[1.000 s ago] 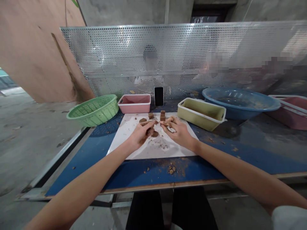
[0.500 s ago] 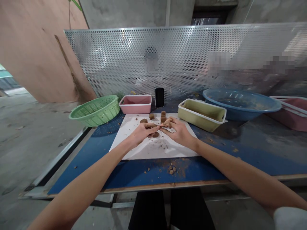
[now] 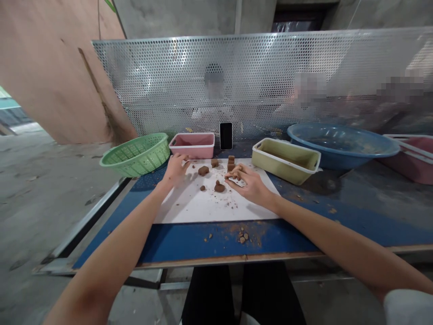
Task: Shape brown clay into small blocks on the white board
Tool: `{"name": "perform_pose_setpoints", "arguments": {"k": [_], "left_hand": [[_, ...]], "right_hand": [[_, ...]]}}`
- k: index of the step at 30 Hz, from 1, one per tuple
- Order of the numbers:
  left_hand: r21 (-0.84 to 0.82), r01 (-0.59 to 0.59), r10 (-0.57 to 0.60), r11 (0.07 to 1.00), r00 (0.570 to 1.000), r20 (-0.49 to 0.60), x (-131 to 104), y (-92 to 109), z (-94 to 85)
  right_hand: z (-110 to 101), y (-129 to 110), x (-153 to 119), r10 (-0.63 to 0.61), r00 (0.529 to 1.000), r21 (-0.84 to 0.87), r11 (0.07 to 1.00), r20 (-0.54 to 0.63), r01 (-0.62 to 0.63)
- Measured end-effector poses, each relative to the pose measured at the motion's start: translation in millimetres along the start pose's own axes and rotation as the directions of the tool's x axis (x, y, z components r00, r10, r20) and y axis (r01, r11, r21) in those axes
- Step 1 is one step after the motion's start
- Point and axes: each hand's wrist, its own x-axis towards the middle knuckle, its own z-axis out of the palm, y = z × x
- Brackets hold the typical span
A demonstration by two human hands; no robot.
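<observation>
My left hand (image 3: pixel 176 169) is over the left side of the white board (image 3: pixel 189 212), just in front of the pink basket (image 3: pixel 192 151). Its fingers are apart and bent, and nothing shows in them. My right hand (image 3: pixel 252 184) is above the board's right half, fingers curled, with a small brown piece of clay (image 3: pixel 227 177) at the fingertips. Between the hands sit a lump of clay (image 3: pixel 203 170), a rounded clay piece with a small knob on top (image 3: pixel 219 187), a little clay ball (image 3: pixel 202 188), a clay block (image 3: pixel 214 163) and an upright clay piece (image 3: pixel 231 162).
A green colander (image 3: pixel 137 158) stands at the table's left. A phone (image 3: pixel 226 136) leans upright against the perforated metal screen (image 3: pixel 162 85). At the right are a yellow-green basket (image 3: pixel 280 164), a blue basin (image 3: pixel 341 155) and another pink basket (image 3: pixel 412 167). Clay crumbs (image 3: pixel 242 236) lie near the front edge.
My left hand has parted from the right and moved left and away from me, towards the pink basket. The right hand has stayed almost in place. The clay pieces between them now show.
</observation>
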Motion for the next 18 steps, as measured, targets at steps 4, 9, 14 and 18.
{"name": "perform_pose_setpoints", "arguments": {"k": [4,9,14,18], "left_hand": [[0.099,0.002,-0.007,0.995,0.999,0.052,5,-32,10.9],[-0.005,0.038,-0.038,0.999,0.998,0.042,1,-26,25.3],[-0.149,0.138,-0.138,0.979,0.990,0.015,5,-13,18.6],[-0.203,0.129,-0.123,0.971,0.991,0.043,4,-1,12.8]], "right_hand": [[1,1,0,-0.008,1.000,-0.015,1.000,0.025,0.008],[-4,8,1,0.004,0.994,-0.104,0.995,0.109,0.008],[-14,20,0,-0.018,0.931,-0.100,0.993,0.365,0.059],[-14,19,-2,-0.033,0.878,-0.076,0.994,0.477,0.078]]}}
